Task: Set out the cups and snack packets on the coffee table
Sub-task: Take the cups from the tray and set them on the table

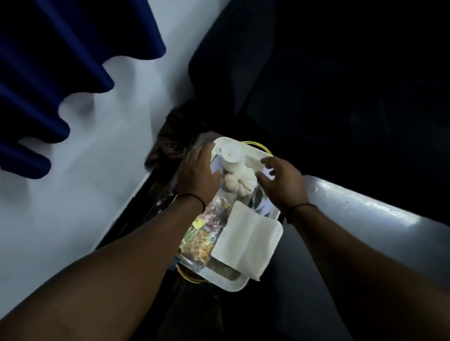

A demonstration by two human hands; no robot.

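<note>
A white tray (255, 152) with yellow handles is seen on a dark counter (287, 249). A white cup (232, 156) is stood at its far end, with snack packets (206, 236) and a folded white napkin (247, 240) laid nearer. The left hand (198, 169) is laid over the tray's left edge beside the cup, fingers relaxed (nothing held). The right hand (282, 181) is spread above the tray's right side, holding nothing.

White cup (231, 156) beside snack packets (206, 236) on tray (255, 156).
</note>
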